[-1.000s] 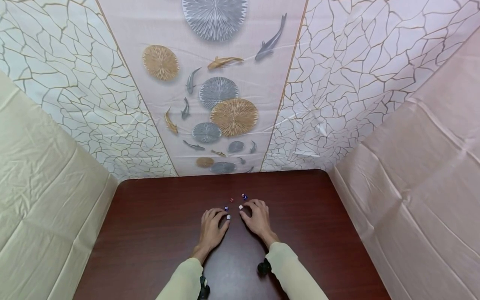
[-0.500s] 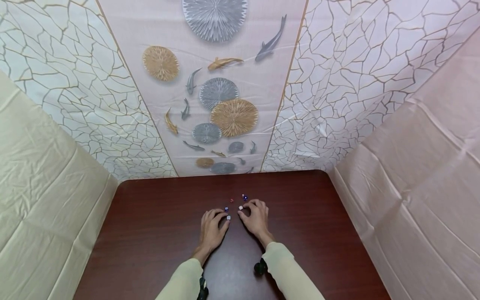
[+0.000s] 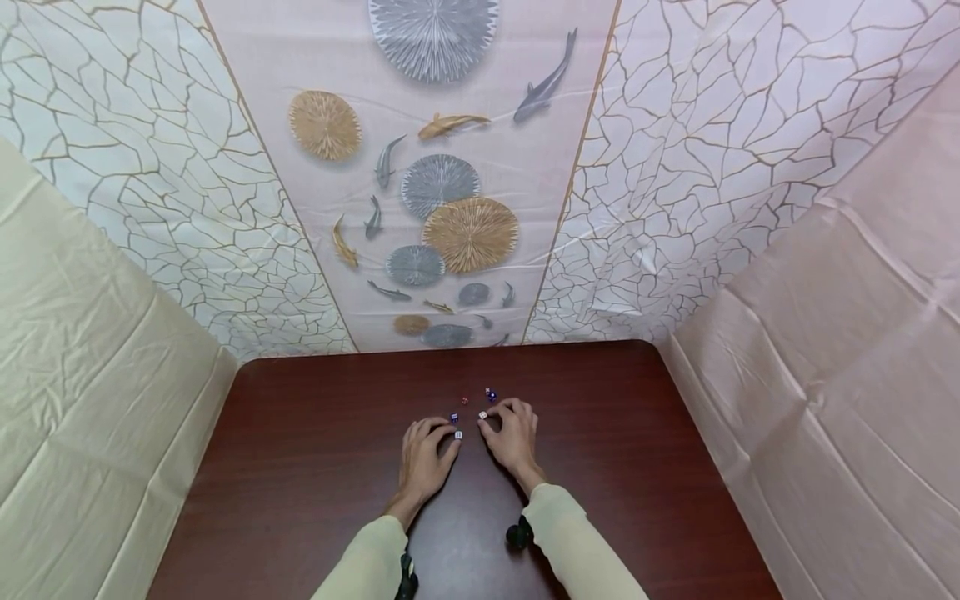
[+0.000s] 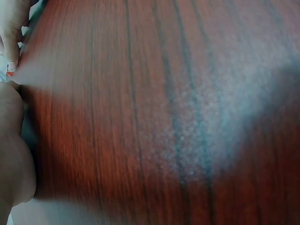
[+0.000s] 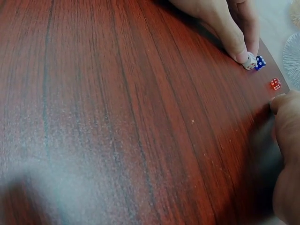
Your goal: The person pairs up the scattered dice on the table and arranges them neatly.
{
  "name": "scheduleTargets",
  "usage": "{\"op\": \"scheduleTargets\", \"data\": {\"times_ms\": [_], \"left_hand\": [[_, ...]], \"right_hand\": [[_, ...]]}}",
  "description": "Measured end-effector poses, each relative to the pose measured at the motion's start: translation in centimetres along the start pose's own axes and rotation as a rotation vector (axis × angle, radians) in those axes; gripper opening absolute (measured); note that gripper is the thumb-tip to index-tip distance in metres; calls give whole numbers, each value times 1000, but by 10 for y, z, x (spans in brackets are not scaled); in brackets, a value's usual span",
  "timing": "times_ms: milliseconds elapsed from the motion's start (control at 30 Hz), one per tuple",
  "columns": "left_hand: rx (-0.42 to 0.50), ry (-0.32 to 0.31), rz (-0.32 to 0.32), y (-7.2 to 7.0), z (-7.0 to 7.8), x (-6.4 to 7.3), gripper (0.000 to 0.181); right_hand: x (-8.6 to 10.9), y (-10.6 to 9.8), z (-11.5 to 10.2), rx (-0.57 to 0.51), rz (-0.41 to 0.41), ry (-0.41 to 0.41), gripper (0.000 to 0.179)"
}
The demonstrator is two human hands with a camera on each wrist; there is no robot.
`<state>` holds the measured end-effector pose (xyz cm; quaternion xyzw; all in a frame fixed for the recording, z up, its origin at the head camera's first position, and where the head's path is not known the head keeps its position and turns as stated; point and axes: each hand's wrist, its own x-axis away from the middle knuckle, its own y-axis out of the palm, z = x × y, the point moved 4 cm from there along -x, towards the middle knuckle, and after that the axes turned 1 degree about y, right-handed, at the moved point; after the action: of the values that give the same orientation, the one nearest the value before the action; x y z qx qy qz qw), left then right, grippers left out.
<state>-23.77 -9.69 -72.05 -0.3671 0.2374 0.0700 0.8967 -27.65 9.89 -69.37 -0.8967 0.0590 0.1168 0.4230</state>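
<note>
In the head view, my left hand [image 3: 427, 458] pinches a white die [image 3: 458, 435] between thumb and fingertips. Just beyond that die lies a blue die [image 3: 454, 417], also seen behind it in the right wrist view. My right hand [image 3: 513, 439] holds another white die [image 3: 483, 415] between its thumb and index finger. Farther back, a red die [image 3: 465, 401] sits between the two hands. Past the right fingertips are a second blue die [image 3: 492, 396] and a small reddish die [image 3: 487, 390] close together. In the right wrist view, my right hand [image 5: 288, 145] hides its own die.
All the dice are on a dark red-brown wooden table [image 3: 300, 500]. Behind it hangs a patterned cloth [image 3: 442, 317] with fish and round motifs. Beige cloth walls [image 3: 810, 375] stand at both sides. Black wrist cameras [image 3: 517, 536] sit under the sleeves.
My right wrist and forearm have shifted slightly to the left. Both hands keep to the same dice, and the dice stay in place; the head view has shifted a little.
</note>
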Motion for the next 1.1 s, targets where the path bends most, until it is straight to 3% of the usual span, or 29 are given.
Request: {"op": "scheduleTargets", "data": {"times_ms": [400, 700, 1100], "left_hand": [[22, -38, -30, 2, -4, 0, 21], [-53, 18, 27, 1, -3, 0, 19], [-11, 6, 25, 2, -3, 1, 18]], "right_hand": [[1, 2, 4, -40, 40, -18, 17], [3, -3, 3, -86, 40, -19, 17], [23, -19, 13, -134, 24, -55, 14]]}}
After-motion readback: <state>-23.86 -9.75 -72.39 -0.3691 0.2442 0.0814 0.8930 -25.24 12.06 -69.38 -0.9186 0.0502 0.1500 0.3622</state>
